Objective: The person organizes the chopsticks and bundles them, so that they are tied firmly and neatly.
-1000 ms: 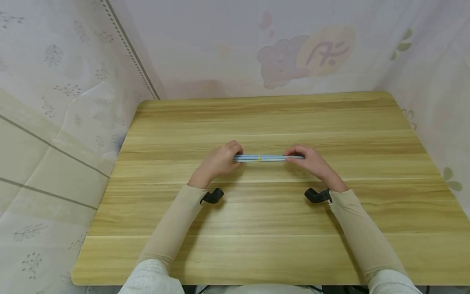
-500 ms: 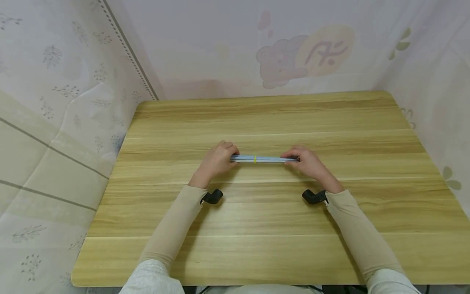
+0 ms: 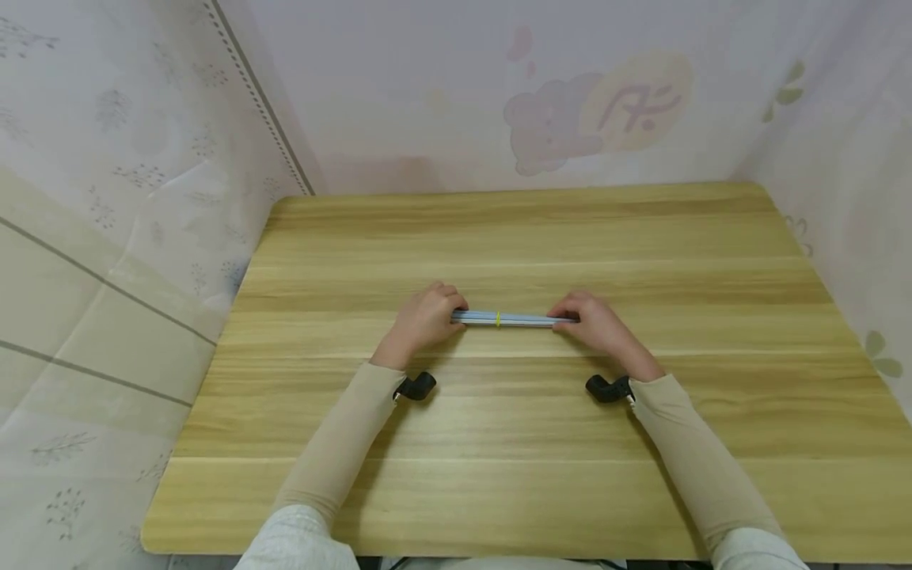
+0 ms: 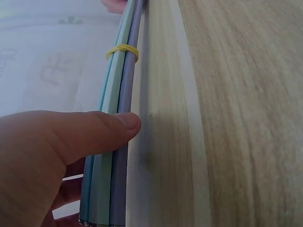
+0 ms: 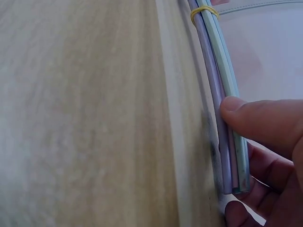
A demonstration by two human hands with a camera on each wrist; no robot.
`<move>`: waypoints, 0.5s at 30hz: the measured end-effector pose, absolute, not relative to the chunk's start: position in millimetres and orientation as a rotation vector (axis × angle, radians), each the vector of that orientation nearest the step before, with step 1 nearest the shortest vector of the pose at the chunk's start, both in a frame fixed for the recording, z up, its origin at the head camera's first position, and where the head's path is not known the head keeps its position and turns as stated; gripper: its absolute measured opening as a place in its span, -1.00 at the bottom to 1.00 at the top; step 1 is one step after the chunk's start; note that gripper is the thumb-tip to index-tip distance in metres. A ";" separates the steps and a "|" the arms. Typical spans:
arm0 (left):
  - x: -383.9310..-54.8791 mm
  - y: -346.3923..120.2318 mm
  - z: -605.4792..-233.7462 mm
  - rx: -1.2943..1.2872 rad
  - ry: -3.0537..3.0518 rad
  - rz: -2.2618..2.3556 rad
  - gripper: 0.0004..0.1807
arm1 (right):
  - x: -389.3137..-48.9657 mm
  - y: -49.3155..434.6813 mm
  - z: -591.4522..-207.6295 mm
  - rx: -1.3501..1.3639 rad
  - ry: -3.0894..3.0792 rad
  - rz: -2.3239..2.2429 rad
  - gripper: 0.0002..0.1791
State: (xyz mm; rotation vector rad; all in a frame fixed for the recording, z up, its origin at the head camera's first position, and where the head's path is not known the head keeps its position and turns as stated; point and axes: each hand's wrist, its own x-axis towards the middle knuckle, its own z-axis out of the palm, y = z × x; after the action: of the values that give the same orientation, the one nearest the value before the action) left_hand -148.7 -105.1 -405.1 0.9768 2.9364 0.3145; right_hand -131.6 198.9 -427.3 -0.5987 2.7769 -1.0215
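A bundle of slim pastel chopsticks (image 3: 523,320), bound near its middle by a yellow rubber band (image 3: 498,319), lies crosswise between the hands, low over the table. Blue-green, pale green and lilac sticks show in the wrist views. My left hand (image 3: 426,321) grips the left end; its thumb (image 4: 106,130) lies across the sticks, with the fingers partly hidden behind. At the other end my right hand (image 3: 597,323) pinches the sticks between thumb (image 5: 262,120) and fingers, and their blunt tips stick out past the thumb.
The wooden table (image 3: 499,443) spreads under both arms. Patterned pale curtains (image 3: 399,95) stand along its back and sides. A black wrist camera (image 3: 416,386) juts inward from the left sleeve, and another black wrist camera (image 3: 608,389) from the right.
The bundle has come slightly nearer the person and now slants a little, right end nearer. Both hands keep their hold. The head view has shifted slightly.
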 end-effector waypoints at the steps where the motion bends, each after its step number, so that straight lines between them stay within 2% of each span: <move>1: -148.5 -105.2 -406.4 0.978 2.931 0.315 -0.70 | -131.2 198.6 -427.5 -0.605 2.778 -1.018 -0.83; 15: -144.7 -102.8 -405.3 0.923 2.902 0.320 -0.75 | -130.3 196.7 -431.8 -0.628 2.798 -0.919 -0.82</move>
State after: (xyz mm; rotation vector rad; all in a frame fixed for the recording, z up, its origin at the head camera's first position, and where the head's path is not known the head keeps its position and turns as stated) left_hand -144.7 -102.8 -405.3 0.9235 2.9020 0.3200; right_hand -130.3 196.7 -431.8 -0.6279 2.7980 -0.9187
